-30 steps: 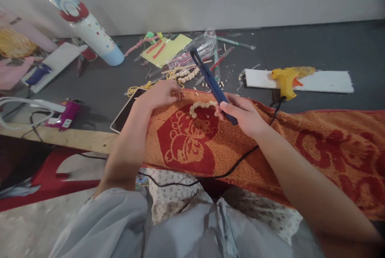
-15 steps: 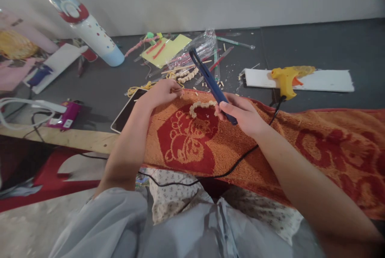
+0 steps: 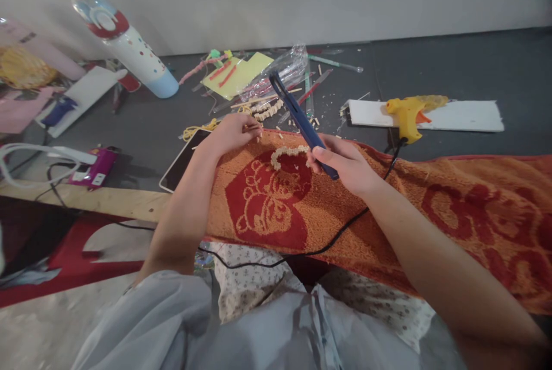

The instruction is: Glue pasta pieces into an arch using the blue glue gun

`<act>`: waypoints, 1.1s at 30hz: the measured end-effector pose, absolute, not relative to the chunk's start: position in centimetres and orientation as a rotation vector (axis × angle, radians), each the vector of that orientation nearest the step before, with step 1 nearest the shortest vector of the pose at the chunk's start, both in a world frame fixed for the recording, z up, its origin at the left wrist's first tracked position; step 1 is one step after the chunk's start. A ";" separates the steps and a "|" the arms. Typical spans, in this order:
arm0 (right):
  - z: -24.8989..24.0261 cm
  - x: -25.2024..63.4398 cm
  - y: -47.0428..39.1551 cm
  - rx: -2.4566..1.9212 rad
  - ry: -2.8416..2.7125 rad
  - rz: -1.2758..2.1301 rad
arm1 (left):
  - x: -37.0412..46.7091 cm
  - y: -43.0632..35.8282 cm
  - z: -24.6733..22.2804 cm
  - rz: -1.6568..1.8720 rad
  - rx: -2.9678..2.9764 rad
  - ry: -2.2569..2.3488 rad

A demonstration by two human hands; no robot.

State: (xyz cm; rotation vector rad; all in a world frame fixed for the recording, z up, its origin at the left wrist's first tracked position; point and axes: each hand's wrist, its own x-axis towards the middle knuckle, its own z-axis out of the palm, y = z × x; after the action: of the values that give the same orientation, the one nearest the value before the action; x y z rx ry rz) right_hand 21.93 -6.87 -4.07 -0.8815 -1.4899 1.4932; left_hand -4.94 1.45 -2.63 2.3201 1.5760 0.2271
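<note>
My right hand [image 3: 342,163] is closed around the lower end of a slim dark blue object [image 3: 297,114], which looks like a phone in a case seen edge-on. It slants up and left above the towel. Below my right fingertips, a curved strip of small pale pieces [image 3: 284,153] lies on the orange and red towel [image 3: 336,215]; whether the fingers touch it I cannot tell. My left hand [image 3: 233,131] hovers at the towel's far left edge, its fingers drawn together. A tiny pale bit shows by its fingertips, too small to name. Beneath the left wrist lies a dark-screened device [image 3: 183,162].
A yellow glue gun [image 3: 409,117] rests on a white board [image 3: 470,115] at right, its black cord [image 3: 345,236] crossing the towel. Behind my hands are clear plastic wrap [image 3: 287,68], yellow paper [image 3: 244,74] and pale crumbs. A bottle [image 3: 140,54] and purple adapter [image 3: 95,168] are at left.
The view has shifted very slightly. The blue object's top end has dipped a little, and my left fingers have moved slightly. Both hands stay nearly in place.
</note>
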 end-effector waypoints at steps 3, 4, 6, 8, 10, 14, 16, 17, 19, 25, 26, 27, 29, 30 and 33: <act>-4.1 21.9 -6.8 -0.884 -1.496 1.488 | -5.0 1.1 -2.1 0.205 2.313 1.479; -4.1 21.9 -6.8 -0.884 -1.495 1.490 | -5.0 1.0 -1.9 0.171 2.309 1.436; -4.0 21.9 -6.8 -0.881 -1.492 1.491 | -5.1 0.7 -1.5 0.110 2.298 1.390; -4.0 21.9 -6.8 -0.881 -1.492 1.492 | -5.3 0.6 -1.3 0.090 2.294 1.403; -3.9 21.9 -6.9 -0.885 -1.491 1.493 | -5.4 0.5 -1.2 0.080 2.305 1.443; -3.9 21.9 -6.9 -0.896 -1.484 1.498 | -5.5 0.7 -1.4 0.011 2.324 1.463; -3.9 21.9 -6.9 -0.897 -1.482 1.504 | -5.4 0.7 -1.5 0.001 2.328 1.465; -3.9 21.9 -6.9 -0.896 -1.483 1.508 | -5.3 0.7 -1.6 0.005 2.331 1.471; -3.9 22.0 -6.9 -0.897 -1.492 1.506 | -5.2 0.7 -1.6 0.013 2.338 1.476; -3.7 22.0 -6.9 -0.895 -1.535 1.483 | -5.1 0.8 -1.8 0.030 2.390 1.470; -3.7 22.0 -6.9 -0.893 -1.524 1.491 | -5.2 0.8 -1.8 0.027 2.397 1.467; -3.7 22.0 -6.9 -0.892 -1.508 1.499 | -5.2 0.8 -1.8 0.022 2.398 1.465; -3.8 21.9 -6.9 -0.892 -1.486 1.511 | -5.3 0.8 -1.8 0.008 2.387 1.464; -3.8 21.9 -6.9 -0.892 -1.483 1.512 | -5.3 0.8 -1.8 0.001 2.383 1.462; -3.8 21.9 -6.9 -0.885 -1.488 1.508 | -5.4 0.9 -1.7 -0.013 2.390 1.459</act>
State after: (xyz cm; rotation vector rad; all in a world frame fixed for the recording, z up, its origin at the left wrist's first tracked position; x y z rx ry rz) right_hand 21.90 -6.89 -3.78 -0.8852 -1.4883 1.5082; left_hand -5.38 0.90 -1.74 2.3900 1.4595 -0.0129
